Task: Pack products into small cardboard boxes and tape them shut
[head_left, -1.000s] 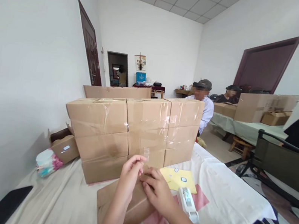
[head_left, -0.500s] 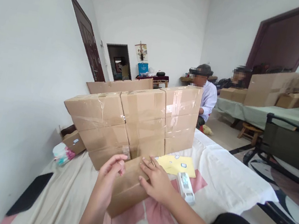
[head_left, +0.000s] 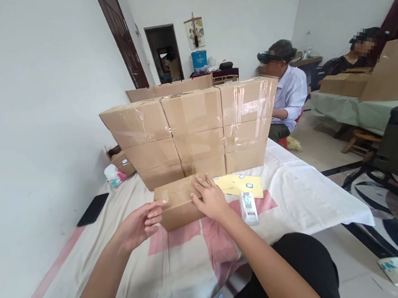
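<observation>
A small brown cardboard box lies on the cloth-covered table in front of me. My right hand rests flat on its top with the fingers spread. My left hand is at the box's near left end, fingers loosely curled and apart, the thumb tip close to the corner. A bit of clear tape shines on that corner. Nothing shows inside either hand.
A wall of taped cartons stands just behind the box. A yellow sticker sheet and a white dispenser lie to the right; a black phone and tissue pack to the left. Two people sit beyond, by a green table.
My left hand, which pinched a clear tape piece above the box, has come down to the box's left end and loosened. My right hand stays on the box. The view tipped down and left.
</observation>
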`<state>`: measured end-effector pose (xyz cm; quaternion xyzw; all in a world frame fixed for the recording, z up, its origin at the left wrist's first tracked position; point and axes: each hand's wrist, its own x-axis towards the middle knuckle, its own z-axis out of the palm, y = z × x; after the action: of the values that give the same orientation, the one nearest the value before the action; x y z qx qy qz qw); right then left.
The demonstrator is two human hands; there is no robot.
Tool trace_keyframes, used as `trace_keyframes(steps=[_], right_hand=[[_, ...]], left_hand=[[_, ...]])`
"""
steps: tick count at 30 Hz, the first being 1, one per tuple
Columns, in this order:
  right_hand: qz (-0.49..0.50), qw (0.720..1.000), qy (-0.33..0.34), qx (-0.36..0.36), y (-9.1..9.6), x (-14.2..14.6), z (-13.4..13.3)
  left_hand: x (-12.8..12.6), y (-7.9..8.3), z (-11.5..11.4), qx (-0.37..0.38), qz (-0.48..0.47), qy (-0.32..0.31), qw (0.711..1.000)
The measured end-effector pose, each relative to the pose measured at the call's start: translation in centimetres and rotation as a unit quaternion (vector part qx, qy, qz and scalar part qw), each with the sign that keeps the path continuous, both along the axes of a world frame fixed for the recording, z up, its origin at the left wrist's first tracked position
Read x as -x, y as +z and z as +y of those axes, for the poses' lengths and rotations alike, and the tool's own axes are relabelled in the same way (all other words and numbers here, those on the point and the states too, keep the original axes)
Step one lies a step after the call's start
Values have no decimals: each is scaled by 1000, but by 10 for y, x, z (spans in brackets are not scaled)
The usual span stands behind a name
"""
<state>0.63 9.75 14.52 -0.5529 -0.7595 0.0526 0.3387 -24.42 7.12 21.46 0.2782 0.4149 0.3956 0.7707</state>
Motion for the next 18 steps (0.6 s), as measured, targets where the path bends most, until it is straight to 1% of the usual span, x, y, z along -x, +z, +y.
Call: trace_keyframes(steps=[5, 9, 13, 18], right_hand=[[-6, 1000, -9, -9, -1, 1, 0], [-8, 1000, -14, -11, -3, 1, 0], [-14, 1000, -19, -11, -2, 3, 0], [-7, 1000, -24, -8, 0, 4, -3]], left_hand=[[4, -5, 11, 39, -18, -10, 999], [6, -3, 23, 65, 7, -33, 997], [7, -2, 31, 70, 19, -40, 997], [4, 1, 30, 64, 25, -29, 997]])
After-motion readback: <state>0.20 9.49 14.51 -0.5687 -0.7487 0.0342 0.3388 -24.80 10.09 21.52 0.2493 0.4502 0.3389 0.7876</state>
